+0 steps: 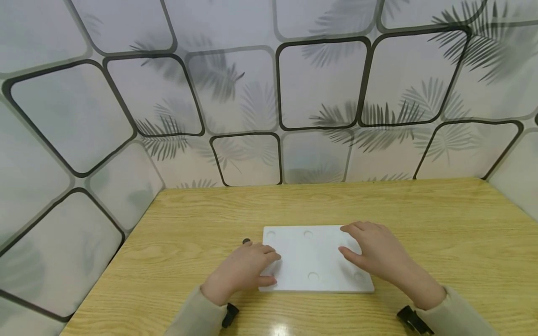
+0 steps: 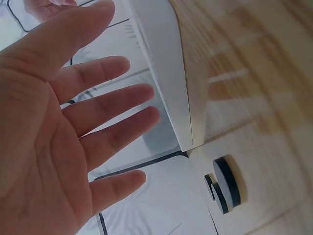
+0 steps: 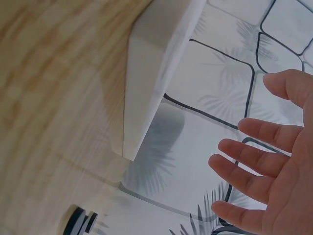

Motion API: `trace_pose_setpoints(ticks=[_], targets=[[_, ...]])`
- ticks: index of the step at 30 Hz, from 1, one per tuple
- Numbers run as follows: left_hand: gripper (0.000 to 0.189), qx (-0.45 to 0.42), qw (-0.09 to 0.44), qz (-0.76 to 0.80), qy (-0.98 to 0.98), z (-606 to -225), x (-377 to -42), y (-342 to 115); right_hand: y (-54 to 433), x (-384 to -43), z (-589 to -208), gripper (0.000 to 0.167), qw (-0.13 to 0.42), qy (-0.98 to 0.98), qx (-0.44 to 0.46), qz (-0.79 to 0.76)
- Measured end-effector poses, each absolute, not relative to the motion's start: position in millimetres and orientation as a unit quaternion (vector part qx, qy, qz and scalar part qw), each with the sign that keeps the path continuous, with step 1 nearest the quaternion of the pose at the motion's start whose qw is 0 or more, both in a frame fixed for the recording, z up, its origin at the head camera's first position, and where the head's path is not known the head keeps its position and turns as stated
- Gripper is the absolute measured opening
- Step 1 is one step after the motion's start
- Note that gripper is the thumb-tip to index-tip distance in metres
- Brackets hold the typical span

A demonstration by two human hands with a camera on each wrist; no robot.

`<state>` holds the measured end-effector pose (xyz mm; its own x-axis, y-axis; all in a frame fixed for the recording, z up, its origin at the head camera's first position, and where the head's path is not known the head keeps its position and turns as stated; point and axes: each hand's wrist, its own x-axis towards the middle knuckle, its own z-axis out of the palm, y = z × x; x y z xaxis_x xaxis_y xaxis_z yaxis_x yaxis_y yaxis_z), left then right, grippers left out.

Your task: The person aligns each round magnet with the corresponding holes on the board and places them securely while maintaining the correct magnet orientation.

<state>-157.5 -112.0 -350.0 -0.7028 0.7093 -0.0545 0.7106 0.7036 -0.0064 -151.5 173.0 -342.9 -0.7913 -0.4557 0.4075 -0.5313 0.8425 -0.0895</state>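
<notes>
A white rectangular board [image 1: 308,254] with several shallow round recesses lies on the wooden table. Over its left edge is my left hand [image 1: 245,268], palm [image 2: 29,147] bare and fingers spread, holding nothing. My right hand [image 1: 380,252] is at the board's right side, thumb and fingers apart with nothing between them. Just beyond the left hand, a dark disc [image 1: 246,241] shows on the table. The left wrist view has a group of black round discs [image 2: 227,181] close together near the board's corner. More dark discs [image 3: 76,220] appear in the right wrist view; the right hand hides that spot from the head camera.
The wood-grain table [image 1: 189,224] extends around the board on all sides. Behind and to the left it meets walls [image 1: 239,93] patterned with dark outlined shapes and grey leaves. Black straps [image 1: 414,319] sit at both wrists, by the light sleeves [image 1: 199,315].
</notes>
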Motion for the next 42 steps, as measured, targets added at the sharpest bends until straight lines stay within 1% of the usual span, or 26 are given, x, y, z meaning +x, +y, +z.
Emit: trace_pose_setpoints(ticks=[5,25,33,42], targets=[[0.041,0.378,0.042,0.003,0.925,-349.2,-158.8,-111.3,173.7,-153.3,-342.3,0.036,0.187,-0.941,0.263,0.100],[0.041,0.375,0.046,-0.004,0.926,-347.9,-159.3,-109.8,178.0,-157.1,-339.7,0.035,0.184,-0.941,0.265,0.098],[0.041,0.374,0.045,-0.009,0.926,-348.1,-158.5,-109.3,192.6,-154.9,-345.8,0.036,0.187,-0.941,0.261,0.105],[0.041,0.378,0.041,0.002,0.925,-348.0,-156.6,-109.1,207.7,-151.8,-342.1,0.037,0.196,-0.945,0.242,0.102]])
